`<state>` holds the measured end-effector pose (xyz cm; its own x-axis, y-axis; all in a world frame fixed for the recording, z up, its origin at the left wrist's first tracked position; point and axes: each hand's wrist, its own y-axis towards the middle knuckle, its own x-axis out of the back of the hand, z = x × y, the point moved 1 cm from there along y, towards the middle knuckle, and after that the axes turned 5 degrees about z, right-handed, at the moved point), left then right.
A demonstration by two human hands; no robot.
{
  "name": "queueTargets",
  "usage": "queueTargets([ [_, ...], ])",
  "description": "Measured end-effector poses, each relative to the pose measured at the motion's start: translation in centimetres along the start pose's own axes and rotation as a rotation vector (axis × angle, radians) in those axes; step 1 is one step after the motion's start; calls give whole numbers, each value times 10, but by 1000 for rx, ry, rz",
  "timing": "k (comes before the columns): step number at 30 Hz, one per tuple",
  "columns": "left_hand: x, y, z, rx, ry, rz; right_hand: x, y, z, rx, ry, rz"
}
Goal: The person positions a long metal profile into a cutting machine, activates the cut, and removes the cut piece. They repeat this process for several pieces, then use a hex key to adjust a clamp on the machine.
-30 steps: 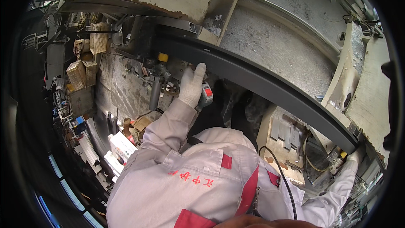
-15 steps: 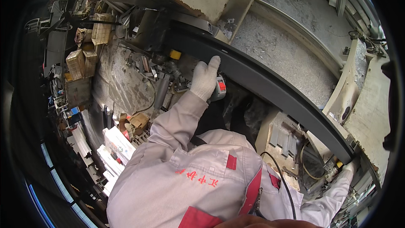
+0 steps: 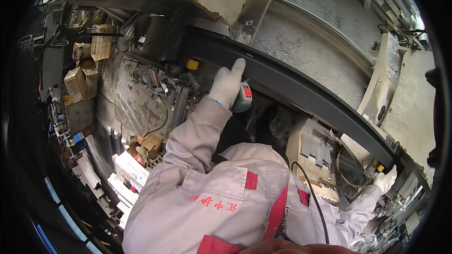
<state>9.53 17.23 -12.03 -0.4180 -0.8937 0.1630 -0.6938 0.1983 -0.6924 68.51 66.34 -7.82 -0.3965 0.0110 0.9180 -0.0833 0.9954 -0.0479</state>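
A long dark grey metal profile [image 3: 301,84] runs diagonally from the upper middle to the far right. My left hand [image 3: 225,85], in a white knit glove, is at its near edge, thumb stretched up against it. The fingers curl around a tape measure [image 3: 243,98] with a green-grey case and a red button; the hand partly hides it. At the right end of the profile is my right hand [image 3: 386,181], also gloved. Its fingers look apart, with a fingertip against or just beside the profile's end. Nothing shows in that hand.
Beyond the profile lies a machine bed [image 3: 310,42] strewn with metal chips. A yellow block [image 3: 192,64] sits below the profile's left part. Scrap offcuts [image 3: 160,77] litter the floor at left, near stacked crates [image 3: 75,84]. Short grey metal pieces [image 3: 316,151] lie on a ledge.
My right hand has shifted slightly and shows more from behind the profile's end. The left hand keeps the tape measure at about the same place. The view has turned a little.
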Motion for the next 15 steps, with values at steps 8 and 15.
queueTargets([
  [8, -9, 4, -2, 127, -186, -95, 48, -145, 166, 523, 606, -479],
  [15, -13, -6, -22, 158, -313, -1, 83, -161, 276, 687, 503, -267],
])
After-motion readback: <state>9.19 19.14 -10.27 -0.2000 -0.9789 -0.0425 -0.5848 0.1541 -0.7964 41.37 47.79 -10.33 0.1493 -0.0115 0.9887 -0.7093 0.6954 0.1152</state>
